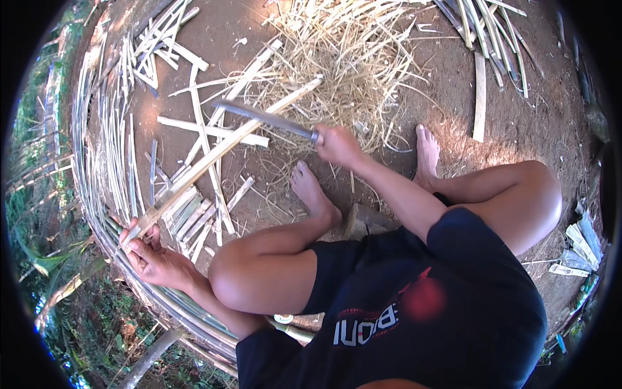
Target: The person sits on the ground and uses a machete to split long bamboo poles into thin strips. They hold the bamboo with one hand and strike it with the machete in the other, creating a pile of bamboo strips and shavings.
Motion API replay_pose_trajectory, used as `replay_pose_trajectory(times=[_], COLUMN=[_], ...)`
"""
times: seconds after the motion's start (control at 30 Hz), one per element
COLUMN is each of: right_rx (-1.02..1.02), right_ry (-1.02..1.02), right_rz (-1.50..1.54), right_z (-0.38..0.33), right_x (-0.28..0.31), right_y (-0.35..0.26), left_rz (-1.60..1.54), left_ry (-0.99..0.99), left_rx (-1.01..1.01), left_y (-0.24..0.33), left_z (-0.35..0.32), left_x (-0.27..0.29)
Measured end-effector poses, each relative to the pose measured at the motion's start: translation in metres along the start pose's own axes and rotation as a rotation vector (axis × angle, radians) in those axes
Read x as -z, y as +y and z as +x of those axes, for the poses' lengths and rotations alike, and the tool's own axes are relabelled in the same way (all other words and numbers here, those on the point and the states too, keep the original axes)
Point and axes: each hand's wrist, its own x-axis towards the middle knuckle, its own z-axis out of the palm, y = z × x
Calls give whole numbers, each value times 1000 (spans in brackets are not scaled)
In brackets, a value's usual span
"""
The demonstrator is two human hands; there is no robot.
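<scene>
Farthest left, past the left hand, I see green leafy undergrowth (45,259). Nearer, stretching up and away beyond that hand, lie long, thin, pale grey-tan split strips (120,155) in a dense row. The bare left hand (152,259) is out by the person's left knee, its fingers curled around the near end of a long, straight, pale yellow bamboo-like strip (210,161). That strip slants up and to the right from the grip, its far end reaching over the shavings, above and slightly left of the right hand. Just beyond the left hand, to its right, short, flat, pale split pieces (194,217) lie side by side on the brown earth ground (278,178).

A long knife with a straight grey metal blade (282,123) points left from the right hand, crossing above the strip; I can't tell whether its edge touches. Above the right hand spreads a loose heap of curly straw-coloured shavings (353,58). The bare right hand (338,146) is clenched firmly round the knife's handle.

To that hand's right, well apart, one broad, flat, pale slat (479,97) lies alone; beyond it, farther up, is a loose bundle of narrow whitish slats (495,39).
</scene>
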Motion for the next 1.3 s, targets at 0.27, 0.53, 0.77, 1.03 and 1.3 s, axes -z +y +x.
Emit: replay_pose_trajectory(times=[0.27, 0.53, 0.77, 1.03, 1.3], right_rx=[-307, -440, 2, -353, -147], right_ry=[-9, 2, -84, 37, 41], right_rz=[85, 35, 106, -76, 228], right_z=[13, 35, 16, 13, 8], right_x=[-4, 9, -2, 3, 29], right_y=[50, 102, 29, 123, 2], left_rz=[-28, 1, -27, -61, -70], left_ry=[-15, 20, 58, 2, 9], left_rx=[-8, 37, 132, 212, 172], left_y=[-6, -16, -38, -69, -65], left_z=[10, 23, 45, 67, 73], left_x=[-2, -4, 25, 48, 28])
